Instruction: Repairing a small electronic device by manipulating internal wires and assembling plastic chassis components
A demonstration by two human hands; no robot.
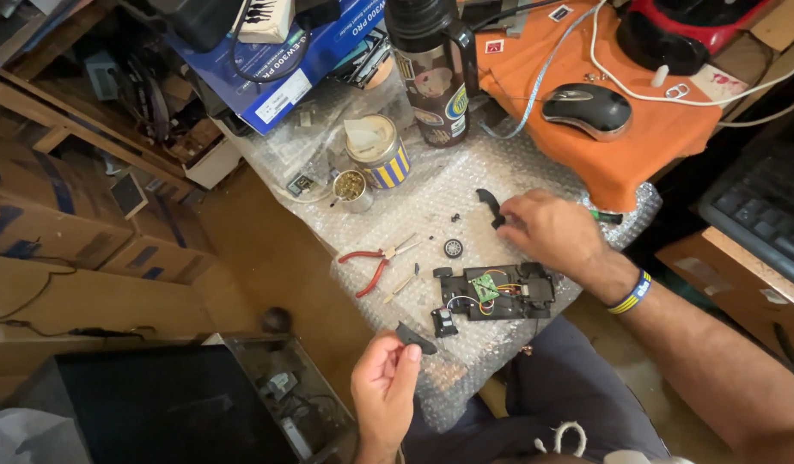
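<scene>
A small black toy-car chassis (500, 292) with a green circuit board and coloured wires lies on bubble wrap (431, 198). My left hand (384, 378) pinches a small dark plastic piece (416, 337) near the wrap's front edge. My right hand (547, 230) reaches over the wrap just above the chassis, fingertips on a curved black plastic part (490, 204). A loose black wheel (453, 248) lies between that part and the chassis. Another small black part (444, 322) sits by the chassis's left end.
Red-handled pliers (371, 262) and a small tool lie left of the chassis. Two tins (380, 150), a dark bottle (431, 69), a blue box (285, 60), a mouse (586, 110) on orange cloth and a keyboard (758, 206) surround the wrap. Cardboard boxes stand on the left.
</scene>
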